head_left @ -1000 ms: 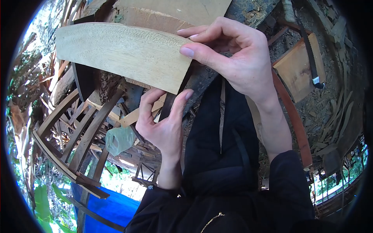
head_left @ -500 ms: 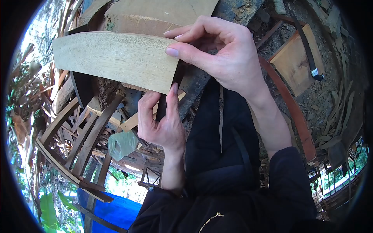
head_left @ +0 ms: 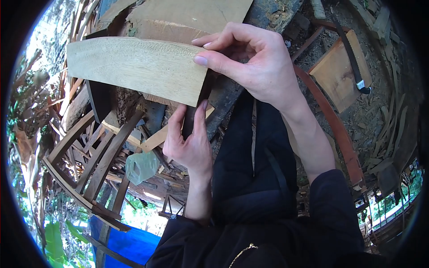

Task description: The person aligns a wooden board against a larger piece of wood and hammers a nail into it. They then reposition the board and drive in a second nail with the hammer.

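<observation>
A pale curved wooden board stretches across the upper left, its broad grained face turned to me. My right hand pinches its right end, thumb on the face and fingers over the top edge. Below that corner, my left hand holds a dark flat piece between thumb and fingers, with its fingertips right at the board's lower edge. That dark piece runs up behind the pale board, which hides most of it. Another dark flat end sticks out below the board on the left.
Behind the board lies a larger wooden slab. A slatted wooden frame and a crumpled plastic bag are at lower left. To the right, a black-bladed saw rests on a plank, beside a reddish curved strip.
The pale board has shifted slightly to the right in view, both hands still at its right end. My left hand's fingers are a little straighter.
</observation>
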Demonstrator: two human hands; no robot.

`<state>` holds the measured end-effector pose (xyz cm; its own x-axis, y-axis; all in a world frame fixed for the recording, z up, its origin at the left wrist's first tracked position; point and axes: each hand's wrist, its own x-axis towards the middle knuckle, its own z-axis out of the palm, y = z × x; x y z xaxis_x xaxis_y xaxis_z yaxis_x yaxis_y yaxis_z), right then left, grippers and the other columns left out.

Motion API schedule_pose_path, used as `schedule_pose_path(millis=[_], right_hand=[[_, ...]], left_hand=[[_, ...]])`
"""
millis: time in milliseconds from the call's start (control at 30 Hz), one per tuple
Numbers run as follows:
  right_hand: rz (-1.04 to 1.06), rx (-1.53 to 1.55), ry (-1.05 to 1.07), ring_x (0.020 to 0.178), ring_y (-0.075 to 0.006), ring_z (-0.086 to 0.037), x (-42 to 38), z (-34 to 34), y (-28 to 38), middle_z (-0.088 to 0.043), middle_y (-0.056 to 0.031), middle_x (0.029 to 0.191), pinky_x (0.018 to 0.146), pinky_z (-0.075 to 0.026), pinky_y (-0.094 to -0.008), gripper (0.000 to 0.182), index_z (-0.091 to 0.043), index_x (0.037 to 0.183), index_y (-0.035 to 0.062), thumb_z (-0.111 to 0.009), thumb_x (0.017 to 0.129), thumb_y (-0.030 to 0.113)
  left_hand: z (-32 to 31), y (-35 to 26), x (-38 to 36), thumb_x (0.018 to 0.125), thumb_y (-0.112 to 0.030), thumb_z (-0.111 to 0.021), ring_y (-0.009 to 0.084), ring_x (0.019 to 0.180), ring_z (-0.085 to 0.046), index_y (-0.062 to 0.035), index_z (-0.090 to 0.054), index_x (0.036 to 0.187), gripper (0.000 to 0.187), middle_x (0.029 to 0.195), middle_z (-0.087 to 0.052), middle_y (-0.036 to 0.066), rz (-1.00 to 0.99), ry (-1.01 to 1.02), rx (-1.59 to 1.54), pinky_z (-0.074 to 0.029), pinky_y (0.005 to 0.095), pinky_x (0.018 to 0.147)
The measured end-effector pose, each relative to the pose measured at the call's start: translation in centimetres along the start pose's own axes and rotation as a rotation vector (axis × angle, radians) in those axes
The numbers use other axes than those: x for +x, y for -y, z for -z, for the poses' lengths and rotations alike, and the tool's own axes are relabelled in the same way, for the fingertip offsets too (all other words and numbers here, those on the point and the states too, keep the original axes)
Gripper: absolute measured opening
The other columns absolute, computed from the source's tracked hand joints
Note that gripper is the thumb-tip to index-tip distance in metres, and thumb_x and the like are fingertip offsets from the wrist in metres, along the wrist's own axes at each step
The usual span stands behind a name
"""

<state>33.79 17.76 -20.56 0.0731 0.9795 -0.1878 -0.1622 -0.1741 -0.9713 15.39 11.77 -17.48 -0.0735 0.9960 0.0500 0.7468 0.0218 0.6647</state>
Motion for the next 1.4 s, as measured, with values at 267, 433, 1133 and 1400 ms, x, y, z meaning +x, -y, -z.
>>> schedule_pose_path(millis=[267,433,1133,1400], right_hand=[[0.086,0.036,-0.045,0.088,-0.0100,-0.075,0.3,-0.3,-1.1,-0.081,-0.0113,0.100,0.079,-0.062,-0.0278,0.020,-0.075,0.097,-0.0031,-0.083,0.092,0.015],[0.075,0.076,-0.036,0.088,-0.0101,-0.075,0.2,-0.2,-1.1,-0.081,-0.0114,0.103,0.078,-0.062,-0.0271,0.020,-0.075,0.096,-0.0034,-0.083,0.092,0.014],[0.160,-0.080,0.050,0.086,-0.0172,-0.076,1.0,0.6,-0.2,-0.079,-0.0130,0.108,0.073,-0.060,-0.0272,0.024,-0.080,0.114,0.0016,-0.081,0.092,0.010],[0.178,-0.075,0.045,0.086,-0.0164,-0.077,1.2,0.6,-0.3,-0.079,-0.0141,0.102,0.074,-0.061,-0.0286,0.022,-0.079,0.111,-0.0008,-0.081,0.091,0.009]], left_hand=[[0.0,0.3,-0.1,0.086,0.001,-0.087,0.0192,0.083,-0.078,0.0087,-0.073,0.107,0.027,0.091,-0.079,0.016,0.002,-0.014,-0.049,-0.061,0.0298,0.076],[-1.0,0.1,0.2,0.081,-0.009,-0.094,0.0270,0.112,-0.069,-0.0014,-0.071,0.125,0.050,0.125,-0.069,0.017,-0.115,-0.221,-0.194,-0.058,0.0366,0.090],[-1.6,-0.3,0.7,0.092,-0.001,-0.080,0.0533,0.143,-0.048,-0.0027,-0.067,0.141,0.051,0.158,-0.045,0.034,-0.235,0.018,0.128,-0.050,0.0528,0.111],[-1.8,-0.1,0.4,0.098,0.004,-0.070,0.0469,0.147,-0.045,0.0017,-0.065,0.141,0.044,0.160,-0.043,0.032,-0.259,-0.003,0.141,-0.051,0.0498,0.111]])
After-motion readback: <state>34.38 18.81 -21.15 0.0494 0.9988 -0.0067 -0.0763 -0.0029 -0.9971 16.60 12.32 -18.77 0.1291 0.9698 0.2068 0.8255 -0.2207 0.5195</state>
